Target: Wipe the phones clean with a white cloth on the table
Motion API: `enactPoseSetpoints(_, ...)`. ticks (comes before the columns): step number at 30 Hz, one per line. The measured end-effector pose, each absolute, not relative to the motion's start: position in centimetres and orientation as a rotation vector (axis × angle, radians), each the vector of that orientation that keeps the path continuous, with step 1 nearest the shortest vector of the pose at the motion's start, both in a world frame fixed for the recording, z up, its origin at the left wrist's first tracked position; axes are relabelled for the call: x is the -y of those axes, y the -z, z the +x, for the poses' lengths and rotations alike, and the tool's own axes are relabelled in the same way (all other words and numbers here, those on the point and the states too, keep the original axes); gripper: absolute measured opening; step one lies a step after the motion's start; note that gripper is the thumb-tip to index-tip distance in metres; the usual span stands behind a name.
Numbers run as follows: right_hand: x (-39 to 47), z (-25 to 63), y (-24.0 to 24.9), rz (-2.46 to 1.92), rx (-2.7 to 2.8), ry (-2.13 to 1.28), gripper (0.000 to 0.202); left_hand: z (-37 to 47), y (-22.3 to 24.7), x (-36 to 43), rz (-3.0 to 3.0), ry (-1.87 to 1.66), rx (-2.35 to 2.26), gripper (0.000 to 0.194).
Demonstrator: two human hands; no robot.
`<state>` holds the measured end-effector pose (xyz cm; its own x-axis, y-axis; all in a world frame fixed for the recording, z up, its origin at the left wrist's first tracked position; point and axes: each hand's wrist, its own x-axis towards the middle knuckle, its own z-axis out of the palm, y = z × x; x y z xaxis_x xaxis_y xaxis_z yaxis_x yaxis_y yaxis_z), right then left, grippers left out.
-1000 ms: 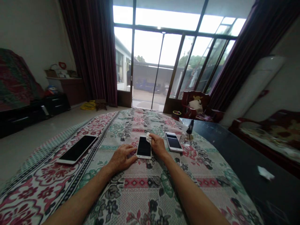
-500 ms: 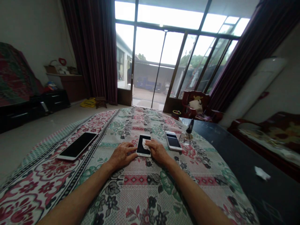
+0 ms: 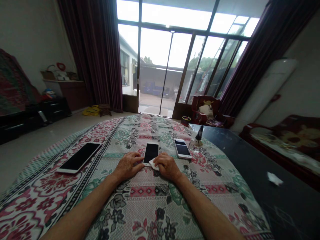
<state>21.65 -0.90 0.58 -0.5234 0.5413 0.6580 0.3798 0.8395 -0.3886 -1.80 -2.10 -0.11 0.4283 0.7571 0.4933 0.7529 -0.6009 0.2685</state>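
Observation:
A white smartphone [image 3: 151,152] with a dark screen lies face up in the middle of the tablecloth. My left hand [image 3: 128,165] rests beside it with the fingers stretched out and apart, the tips touching the phone's left edge. Folded white tissue [image 3: 154,164] is pinched in my right hand [image 3: 167,165], pressed against the phone's lower right corner. To the right lies a second white smartphone [image 3: 182,148], face up. Off to the left is a larger white-framed phone or tablet [image 3: 79,158], screen up.
A clear glass bottle [image 3: 196,146] with a black top stands right of the phones. The patterned tablecloth [image 3: 147,203] covers the round table. A dark table [image 3: 246,160] adjoins on the right, with a crumpled white tissue [image 3: 275,178] on it.
My right hand has slid the tissue down the screen, from its upper right part to the bottom corner. The left hand stays at the phone's edge. The view has shifted slightly.

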Motion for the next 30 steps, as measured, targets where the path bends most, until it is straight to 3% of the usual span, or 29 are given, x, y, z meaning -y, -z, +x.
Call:
enactPoseSetpoints(11, 0.4, 23.5, -1.4, -0.996, 2.029, 0.065, 0.025, -1.8, 0.1, 2.2, 2.634, -0.913, -1.419, 0.027)
enactPoseSetpoints(22, 2.0, 19.9, -1.4, -0.713, 2.333, -0.184, 0.03, -1.9, 0.4, 1.9, 2.636, -0.961, -1.398, 0.026)
enactPoseSetpoints(30, 1.9, 19.5, -1.7, -0.759, 2.461, -0.159, 0.032, -1.9, 0.4, 1.9, 2.632, -0.946, -1.386, 0.026)
